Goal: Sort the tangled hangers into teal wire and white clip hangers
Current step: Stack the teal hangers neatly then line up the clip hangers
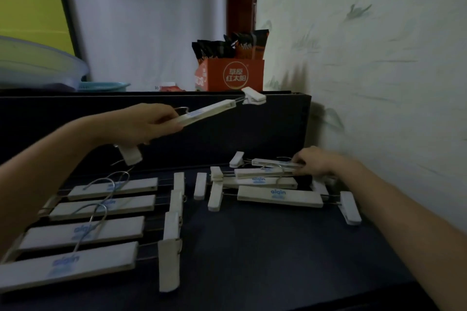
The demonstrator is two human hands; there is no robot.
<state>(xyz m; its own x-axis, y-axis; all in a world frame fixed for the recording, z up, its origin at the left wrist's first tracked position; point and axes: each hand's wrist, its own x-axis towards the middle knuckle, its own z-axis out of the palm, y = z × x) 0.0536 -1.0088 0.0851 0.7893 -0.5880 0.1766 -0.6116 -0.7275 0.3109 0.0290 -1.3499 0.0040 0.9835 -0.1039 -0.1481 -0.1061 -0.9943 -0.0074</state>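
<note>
Four white clip hangers [83, 232] lie sorted in a row, lower left. Left hand [141, 124] holds another hanger [209, 111] aloft; right hand [316, 161] grips one in the remaining pile [273, 184]. No teal hangers visible.

We see a dim, underexposed scene with a cool greenish cast. Soft light falls from the upper left onto the curtain [151, 20] and the wallpapered wall [366, 58], while the dark desk [252, 247] swallows most detail. The raised hanger [209, 111] casts a faint, smeared shadow on the wall near the desk's far right corner. The whole frame looks soft and blurred; the print on the white hangers barely reads. Wide-angle distortion bends the edges, stretching the nearest hanger [68, 267] at the lower left.
</note>
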